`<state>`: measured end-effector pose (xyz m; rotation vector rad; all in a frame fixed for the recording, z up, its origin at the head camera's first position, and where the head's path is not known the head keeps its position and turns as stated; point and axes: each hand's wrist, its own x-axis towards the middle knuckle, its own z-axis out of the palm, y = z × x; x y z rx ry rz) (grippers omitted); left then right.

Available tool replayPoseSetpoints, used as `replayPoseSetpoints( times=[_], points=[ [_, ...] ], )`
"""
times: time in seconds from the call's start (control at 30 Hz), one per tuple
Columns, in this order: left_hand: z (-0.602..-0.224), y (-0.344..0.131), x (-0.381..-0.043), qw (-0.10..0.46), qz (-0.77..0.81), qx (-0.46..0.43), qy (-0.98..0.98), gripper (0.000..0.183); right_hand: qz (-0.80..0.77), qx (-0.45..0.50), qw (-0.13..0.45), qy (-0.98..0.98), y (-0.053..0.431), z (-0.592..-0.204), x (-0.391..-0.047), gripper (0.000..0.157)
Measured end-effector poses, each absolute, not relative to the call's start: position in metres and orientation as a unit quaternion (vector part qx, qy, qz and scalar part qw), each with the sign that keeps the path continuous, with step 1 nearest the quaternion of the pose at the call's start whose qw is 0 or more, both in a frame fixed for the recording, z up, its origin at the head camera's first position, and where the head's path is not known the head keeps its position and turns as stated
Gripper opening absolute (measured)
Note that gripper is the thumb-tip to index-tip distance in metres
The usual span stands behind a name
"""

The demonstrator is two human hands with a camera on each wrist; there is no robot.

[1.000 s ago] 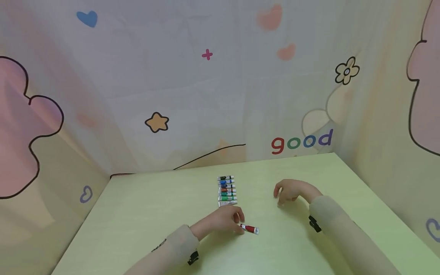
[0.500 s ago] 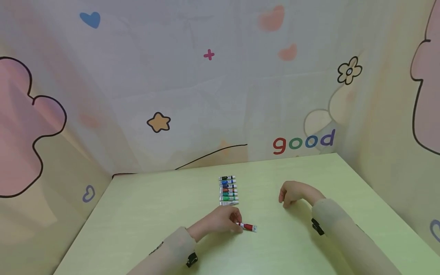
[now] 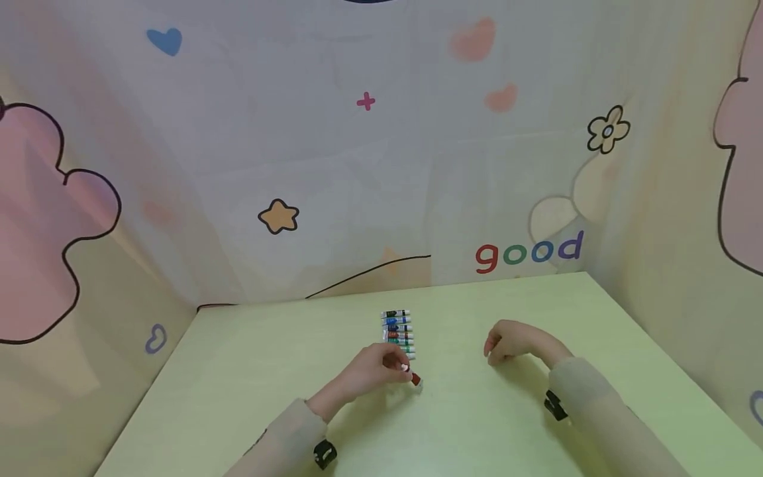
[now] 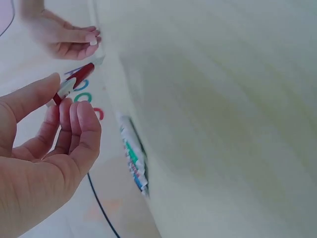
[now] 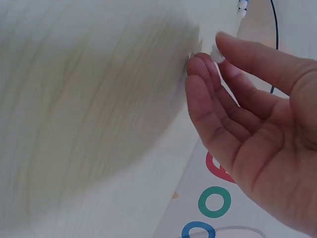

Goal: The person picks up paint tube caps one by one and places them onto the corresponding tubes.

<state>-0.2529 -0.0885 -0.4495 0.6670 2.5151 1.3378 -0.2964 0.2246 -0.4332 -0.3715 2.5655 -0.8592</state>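
My left hand [image 3: 369, 370] pinches a red paint tube [image 3: 416, 379] between thumb and fingers. In the left wrist view the red paint tube [image 4: 81, 74] slants, its flat crimped end pointing away from the palm. Over to the right, my right hand [image 3: 515, 341] is low over the table. Its thumb and fingertips pinch a small white piece [image 5: 217, 54], perhaps a cap; its exact kind is too small to tell. Just behind the left hand lies a row of several paint tubes [image 3: 397, 321] in different colours, the nearest ones partly covered by that hand.
A pale green table [image 3: 268, 371] carries everything. Behind it hangs a printed cloth backdrop [image 3: 334, 199] with hearts, a star and the word good; side cloths flank the table left and right.
The left hand has lifted the red paint tube and shifted it left and toward the row, tilting it more steeply. The right hand's fingers have drawn together around the small white piece.
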Motion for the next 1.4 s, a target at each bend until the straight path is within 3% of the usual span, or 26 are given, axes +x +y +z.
replayPoseSetpoints(
  times=[0.33, 0.47, 0.97, 1.13, 1.4],
  points=[
    [-0.431, -0.102, -0.252, 0.041, 0.541, 0.183, 0.820, 0.027, -0.388, -0.155, 0.045, 0.907, 0.229, -0.423, -0.295, 0.020],
    [-0.416, -0.107, -0.251, 0.037, 0.610, 0.155, 0.776, 0.034, -0.414, -0.152, 0.007, 0.898, 0.227, -0.410, -0.288, 0.025],
    [-0.367, -0.104, -0.231, -0.051, 0.756, 0.166, 0.631, 0.038, -0.507, -0.173, -0.053, 0.843, 0.205, -0.359, -0.245, 0.036],
    [-0.361, -0.102, -0.222, -0.069, 0.735, 0.177, 0.651, 0.040, -0.535, -0.162, -0.061, 0.827, 0.195, -0.342, -0.228, 0.038],
    [-0.348, -0.096, -0.199, -0.150, 0.648, 0.214, 0.715, 0.030, -0.567, -0.184, -0.075, 0.799, 0.177, -0.331, -0.202, 0.031]
  ],
)
